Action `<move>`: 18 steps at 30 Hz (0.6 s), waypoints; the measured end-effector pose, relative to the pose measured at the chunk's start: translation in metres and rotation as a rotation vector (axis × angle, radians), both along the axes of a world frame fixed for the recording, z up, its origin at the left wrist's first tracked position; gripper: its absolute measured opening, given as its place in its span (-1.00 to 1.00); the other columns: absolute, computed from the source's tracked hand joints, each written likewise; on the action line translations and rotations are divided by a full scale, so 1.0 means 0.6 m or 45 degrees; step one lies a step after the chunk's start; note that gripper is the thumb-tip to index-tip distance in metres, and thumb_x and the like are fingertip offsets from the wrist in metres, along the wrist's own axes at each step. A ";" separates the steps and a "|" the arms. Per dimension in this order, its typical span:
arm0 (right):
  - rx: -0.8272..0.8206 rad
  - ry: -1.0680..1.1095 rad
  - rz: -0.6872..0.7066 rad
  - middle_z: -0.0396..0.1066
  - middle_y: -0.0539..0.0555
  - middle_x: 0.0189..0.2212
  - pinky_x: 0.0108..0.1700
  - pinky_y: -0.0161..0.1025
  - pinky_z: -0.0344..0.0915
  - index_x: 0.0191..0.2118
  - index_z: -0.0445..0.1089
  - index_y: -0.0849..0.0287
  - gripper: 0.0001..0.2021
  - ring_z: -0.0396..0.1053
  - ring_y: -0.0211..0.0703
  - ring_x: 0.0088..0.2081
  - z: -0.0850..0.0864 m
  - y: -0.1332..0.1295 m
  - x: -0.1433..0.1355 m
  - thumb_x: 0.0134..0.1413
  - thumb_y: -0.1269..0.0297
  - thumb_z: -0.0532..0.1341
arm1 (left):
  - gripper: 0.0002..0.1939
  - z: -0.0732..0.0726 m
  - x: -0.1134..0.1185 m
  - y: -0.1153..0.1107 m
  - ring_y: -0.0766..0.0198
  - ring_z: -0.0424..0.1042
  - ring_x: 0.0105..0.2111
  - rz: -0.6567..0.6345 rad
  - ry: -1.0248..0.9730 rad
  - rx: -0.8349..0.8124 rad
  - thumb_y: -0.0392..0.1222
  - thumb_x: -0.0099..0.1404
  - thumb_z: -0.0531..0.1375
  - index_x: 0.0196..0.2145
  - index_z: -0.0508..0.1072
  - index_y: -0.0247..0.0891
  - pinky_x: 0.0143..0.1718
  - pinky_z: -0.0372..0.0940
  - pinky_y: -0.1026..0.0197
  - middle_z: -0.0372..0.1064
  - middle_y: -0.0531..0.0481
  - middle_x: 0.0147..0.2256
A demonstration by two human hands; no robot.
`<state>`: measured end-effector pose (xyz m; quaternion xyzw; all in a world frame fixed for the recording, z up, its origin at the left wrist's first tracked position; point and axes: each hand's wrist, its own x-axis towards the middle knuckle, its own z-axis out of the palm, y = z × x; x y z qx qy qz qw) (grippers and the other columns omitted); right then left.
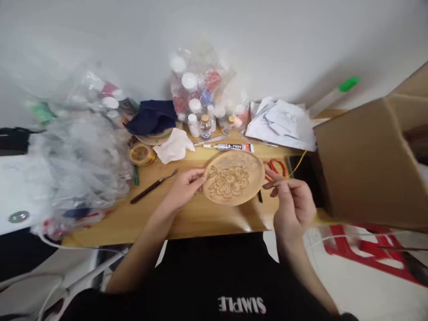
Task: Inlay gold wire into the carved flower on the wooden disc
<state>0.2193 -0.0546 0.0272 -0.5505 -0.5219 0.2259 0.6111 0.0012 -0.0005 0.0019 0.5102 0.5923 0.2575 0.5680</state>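
Note:
A round wooden plate [233,178] with a raised flower pattern is tilted above the table's front part. My left hand [187,187] pinches its left rim between thumb and fingers. At the plate's right edge is my right hand [291,199], its thumb and fingers pressed together with the fingertips dark. Whatever those fingers may hold is too small to tell. Orange-handled scissors [278,167] lie partly behind the plate and right hand. A glue tube [234,147] marked B-7000 rests just behind the plate.
On the wooden table [133,225], a dark-handled tool [147,191] and white tissue [174,146] lie left. Bottles [205,126] and bagged jars stand behind. Plastic bags [83,156] fill the far left; papers [282,122] and a cardboard box [357,165] are right.

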 end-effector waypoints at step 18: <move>0.305 -0.115 0.106 0.41 0.01 -0.48 -0.08 0.04 0.43 -0.30 0.28 0.14 -0.90 0.51 0.03 -0.09 0.042 -0.034 -0.034 0.27 0.40 0.08 | -0.68 0.008 0.003 -0.032 0.37 0.26 -0.56 -0.043 -0.023 0.084 -0.20 0.20 0.11 -0.15 0.55 -0.31 -0.53 0.16 0.33 0.41 0.03 -0.51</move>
